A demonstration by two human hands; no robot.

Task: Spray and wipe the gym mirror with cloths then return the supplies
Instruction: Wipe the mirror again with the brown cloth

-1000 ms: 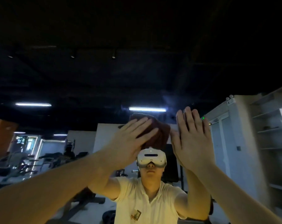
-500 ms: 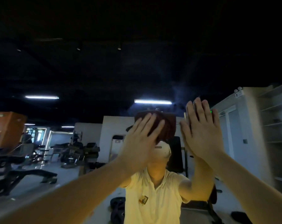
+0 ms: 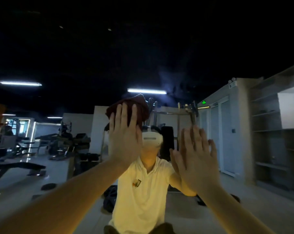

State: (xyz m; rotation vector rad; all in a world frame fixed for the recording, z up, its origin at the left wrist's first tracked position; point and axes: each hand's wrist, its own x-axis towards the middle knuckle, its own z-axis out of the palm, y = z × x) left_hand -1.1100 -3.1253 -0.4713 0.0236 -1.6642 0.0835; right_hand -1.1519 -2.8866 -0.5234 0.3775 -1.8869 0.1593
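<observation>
While the person stood facing the mirror (image 3: 75,48), both bare forearms reached up and forward from the bottom corners of the head view, the left arm rising at a slant from the lower left and the right arm from the lower right. The left hand (image 3: 124,142) was raised higher, palm to the glass, with its fingers (image 3: 119,115) straight and slightly apart, pressing a dark reddish-brown cloth (image 3: 139,105) flat against the mirror; the cloth showed above and beside the fingertips, bunched at its upper edge. The right hand (image 3: 196,159) sat lower and well to the right of the cloth, palm flat at the glass, its fingers (image 3: 202,137) straight, close together and holding nothing, the thumb out to the left. Between the hands the mirror showed the person's pale polo shirt (image 3: 143,191) and white headset (image 3: 151,139).
</observation>
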